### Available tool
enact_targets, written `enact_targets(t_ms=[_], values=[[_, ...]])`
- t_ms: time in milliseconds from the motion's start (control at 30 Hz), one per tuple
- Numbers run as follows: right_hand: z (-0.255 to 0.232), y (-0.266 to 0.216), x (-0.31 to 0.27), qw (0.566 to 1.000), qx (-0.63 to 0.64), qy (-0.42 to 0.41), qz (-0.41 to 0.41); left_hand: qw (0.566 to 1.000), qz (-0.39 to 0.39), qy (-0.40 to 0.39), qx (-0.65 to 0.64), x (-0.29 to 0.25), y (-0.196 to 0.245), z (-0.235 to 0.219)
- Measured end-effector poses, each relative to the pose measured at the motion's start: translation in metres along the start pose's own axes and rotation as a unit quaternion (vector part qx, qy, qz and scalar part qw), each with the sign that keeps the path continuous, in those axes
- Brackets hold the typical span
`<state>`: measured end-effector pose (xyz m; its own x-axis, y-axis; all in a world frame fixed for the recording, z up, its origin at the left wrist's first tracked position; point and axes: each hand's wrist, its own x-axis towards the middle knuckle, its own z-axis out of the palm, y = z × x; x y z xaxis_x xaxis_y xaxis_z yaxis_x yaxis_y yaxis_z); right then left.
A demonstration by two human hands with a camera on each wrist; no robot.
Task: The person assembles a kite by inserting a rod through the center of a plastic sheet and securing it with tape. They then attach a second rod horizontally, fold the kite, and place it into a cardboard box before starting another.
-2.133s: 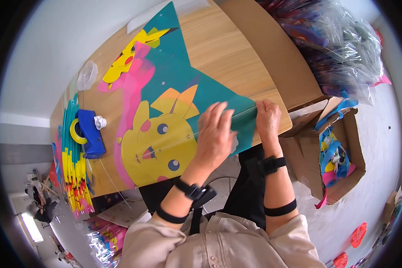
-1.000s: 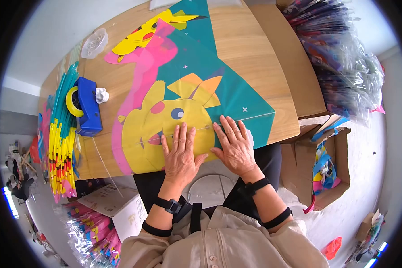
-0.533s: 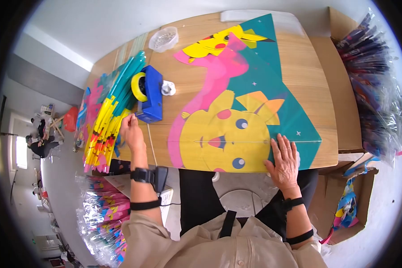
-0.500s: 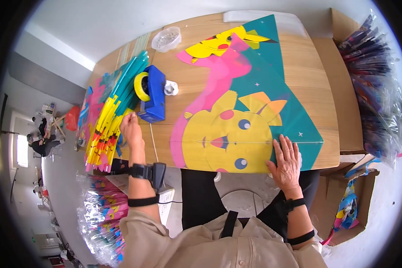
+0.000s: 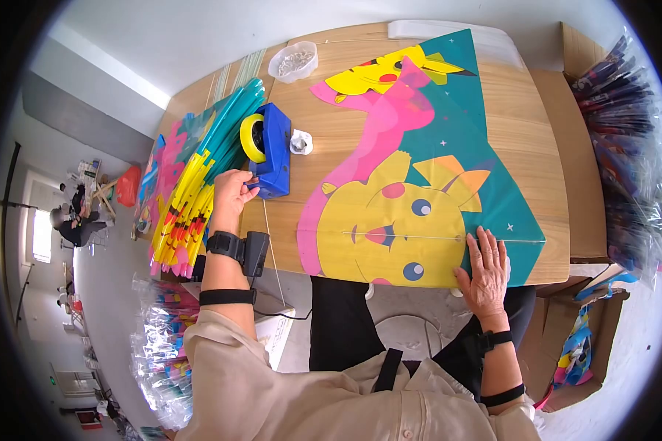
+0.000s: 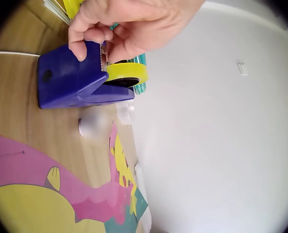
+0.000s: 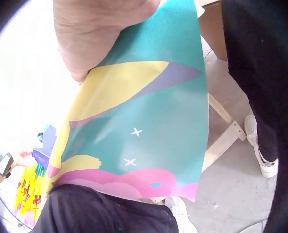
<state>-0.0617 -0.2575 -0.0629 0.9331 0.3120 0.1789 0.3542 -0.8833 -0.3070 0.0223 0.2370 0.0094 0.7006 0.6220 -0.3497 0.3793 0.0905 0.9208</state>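
A printed kite sail point(image 5: 381, 209) in teal, pink and yellow, with a cartoon face, lies on the wooden table point(image 5: 525, 125). A thin white rod point(image 5: 419, 237) runs across it near the front edge. My right hand point(image 5: 485, 279) rests flat on the sail's teal part at the right, fingers spread and straight. At the left, my left hand point(image 5: 235, 195) is at the front end of a blue tape dispenser point(image 5: 276, 158). In the left wrist view, its thumb and curled fingers pinch the tape end at the serrated cutter point(image 6: 103, 58). The roll of tape point(image 6: 127, 73) sits behind.
Folded yellow and teal kites point(image 5: 198, 184) lie left of the dispenser. A crumpled white wad point(image 5: 301, 142) and a plastic tub point(image 5: 294, 62) stand nearby. An open cardboard box point(image 5: 603, 353) and bagged kites point(image 5: 628, 169) are at the right. A thin stick point(image 5: 268, 246) overhangs the table's front edge.
Both hands worked along the rod and pressed the sail flat. Then my left hand left it, moving left and up to the dispenser's cutter. My right hand stayed on the sail.
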Motion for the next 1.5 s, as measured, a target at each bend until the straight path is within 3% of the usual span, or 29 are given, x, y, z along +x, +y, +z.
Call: enact_targets(t_ms=[133, 233, 433, 567, 667, 733, 867, 967, 1033, 1133, 1167, 1333, 1367, 1433, 1467, 1500], values=[[-0.001, 0.000, 0.000, 1.000, 0.002, -0.002, 0.002, 0.986, 0.009, -0.061, -0.157, 0.005, -0.010, -0.016], [-0.001, 0.000, 0.000, 1.000, 0.003, 0.000, 0.001, 0.980, 0.001, -0.044, -0.195, -0.008, -0.014, -0.013], [0.001, 0.002, 0.000, 1.000, 0.002, 0.001, 0.002, 0.975, -0.070, -0.021, -0.211, -0.014, -0.020, -0.011], [0.001, 0.002, 0.000, 1.000, 0.003, 0.003, 0.002, 0.978, -0.075, -0.026, -0.191, -0.018, -0.018, -0.012], [0.000, 0.002, 0.000, 1.000, 0.007, 0.006, -0.001, 0.982, -0.078, 0.036, -0.167, -0.026, -0.017, -0.005], [0.000, 0.001, 0.000, 1.000, 0.005, 0.010, -0.002, 0.973, -0.019, 0.002, -0.229, -0.019, -0.031, -0.007], [-0.001, 0.001, 0.000, 1.000, 0.013, 0.007, -0.001, 0.963, 0.004, -0.031, -0.267, -0.013, -0.048, -0.013], [0.000, 0.001, 0.001, 1.000, 0.012, 0.009, -0.001, 0.949, -0.054, -0.007, -0.311, -0.020, -0.046, -0.010], [0.000, 0.001, 0.000, 1.000, 0.017, 0.014, -0.004, 0.935, -0.161, -0.041, -0.314, -0.017, -0.046, -0.011], [-0.003, 0.001, 0.001, 0.999, 0.033, 0.011, -0.002, 0.918, -0.208, -0.074, -0.331, -0.008, -0.044, -0.016], [-0.003, 0.002, 0.001, 0.999, 0.045, 0.011, -0.003, 0.931, -0.188, -0.131, -0.285, -0.005, -0.045, -0.021], [-0.001, 0.007, -0.002, 0.998, 0.054, 0.025, -0.006, 0.948, -0.244, 0.014, -0.202, 0.019, -0.043, -0.020], [0.001, 0.008, -0.003, 0.998, 0.053, 0.029, -0.004, 0.949, -0.245, 0.009, -0.199, 0.010, -0.052, -0.014], [0.003, 0.010, -0.004, 0.998, 0.053, 0.033, -0.004, 0.962, -0.176, -0.078, -0.195, -0.014, -0.079, -0.009], [0.003, 0.011, -0.004, 0.998, 0.056, 0.035, -0.003, 0.983, -0.141, -0.085, -0.082, -0.022, -0.082, 0.013], [0.002, 0.011, -0.006, 0.998, 0.051, 0.036, 0.008, 0.993, -0.102, -0.006, -0.059, -0.034, -0.093, 0.035]])
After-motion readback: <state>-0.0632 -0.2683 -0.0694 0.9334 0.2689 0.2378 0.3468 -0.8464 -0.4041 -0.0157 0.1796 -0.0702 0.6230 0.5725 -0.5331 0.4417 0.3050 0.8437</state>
